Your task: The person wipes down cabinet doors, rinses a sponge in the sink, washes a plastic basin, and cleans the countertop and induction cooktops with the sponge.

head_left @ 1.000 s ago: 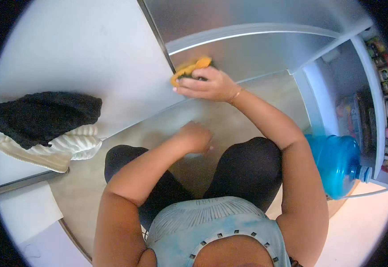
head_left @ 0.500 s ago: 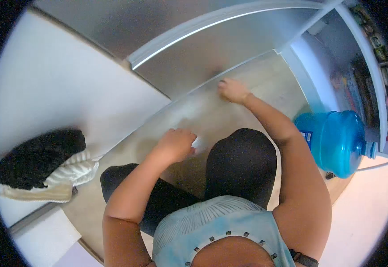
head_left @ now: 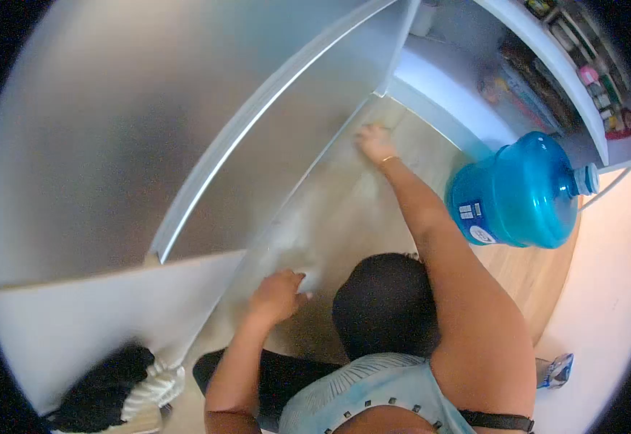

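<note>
Evidently firm and flat, the floor (head_left: pixel 337 217) under your hands offers nothing to pinch; its sheen suggests slickness, so a spread palm would suit it best. Your right hand (head_left: pixel 377 142) is down at or just above it, near the foot of the frosted panel (head_left: pixel 265 173), fingers curled; you can't tell whether they enclose anything. Your left hand (head_left: pixel 278 295) is over the floor too, thumb and fingers apart. The blue jug (head_left: pixel 518 192), probably stiff plastic, is to the right, well apart.
</note>
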The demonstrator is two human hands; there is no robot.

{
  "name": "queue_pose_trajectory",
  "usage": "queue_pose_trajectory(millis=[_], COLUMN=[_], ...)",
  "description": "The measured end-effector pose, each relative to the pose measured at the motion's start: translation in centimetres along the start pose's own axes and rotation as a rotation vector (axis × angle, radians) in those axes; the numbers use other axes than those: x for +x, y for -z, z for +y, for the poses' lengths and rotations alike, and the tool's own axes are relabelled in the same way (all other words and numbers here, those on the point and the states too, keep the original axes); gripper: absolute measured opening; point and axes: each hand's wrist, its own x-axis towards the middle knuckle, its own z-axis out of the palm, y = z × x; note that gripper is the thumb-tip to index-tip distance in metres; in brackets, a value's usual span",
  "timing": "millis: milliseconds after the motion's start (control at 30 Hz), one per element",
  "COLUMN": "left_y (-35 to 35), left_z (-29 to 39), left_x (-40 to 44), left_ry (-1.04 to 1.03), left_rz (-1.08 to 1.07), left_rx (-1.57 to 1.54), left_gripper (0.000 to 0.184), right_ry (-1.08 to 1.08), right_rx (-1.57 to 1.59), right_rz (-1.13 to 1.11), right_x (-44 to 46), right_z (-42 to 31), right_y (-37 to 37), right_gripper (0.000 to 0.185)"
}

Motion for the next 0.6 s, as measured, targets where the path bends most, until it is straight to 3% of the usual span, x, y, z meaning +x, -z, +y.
queue_pose_trajectory(millis=[33,133,200,233,300,333,400,467,533,600], left_y=[-0.7,-3.2,-0.9,0.3,2.9,4.3,7.6,12.3,16.4,20.0], left_z=[-0.5,-0.9,1.5,2.6,4.3,5.2,7.3,9.7,13.3,16.3], left_x=[0.5,1.8,0.4,-0.6,-2.7,-4.1,-5.9,-8.0,-10.6,-13.0], left_ry=[-0.030,-0.090,-0.085,-0.062,-0.013,0.041,0.086,0.137,-0.012,-0.023], left_rz=[-0.004,-0.150,-0.123,-0.102,-0.174,-0.228,-0.278,-0.311,-0.096,-0.056], left_rx=[-0.039,-0.037,-0.047,-0.091,0.005,0.089,0.073,0.042,-0.096,-0.078], left_gripper=[0.041,0.043,0.044,0.045,0.048,0.051,0.050,0.049,0.046,0.044], right_ry=[-0.091,-0.274,-0.466,-0.481,-0.233,-0.220,-0.191,-0.186,-0.193,-0.200], right_rx=[-0.339,-0.294,0.127,0.137,-0.045,-0.033,0.048,0.066,0.071,0.422], right_rz=[0.026,-0.059,-0.085,-0.085,-0.293,-0.292,-0.500,-0.418,-0.371,-0.379], right_x=[-0.6,-4.2,-5.5,-6.2,-7.2,-7.7,-7.7,-8.2,-9.9,-11.6], right_z=[2.1,3.3,3.1,3.0,2.2,1.9,1.1,-1.6,-4.0,-6.9], right_y=[1.8,6.2,7.9,9.5,13.0,13.8,16.6,20.8,26.5,34.0], right_gripper=[0.018,0.018,0.022,0.022,0.023,0.023,0.025,0.026,0.026,0.026])
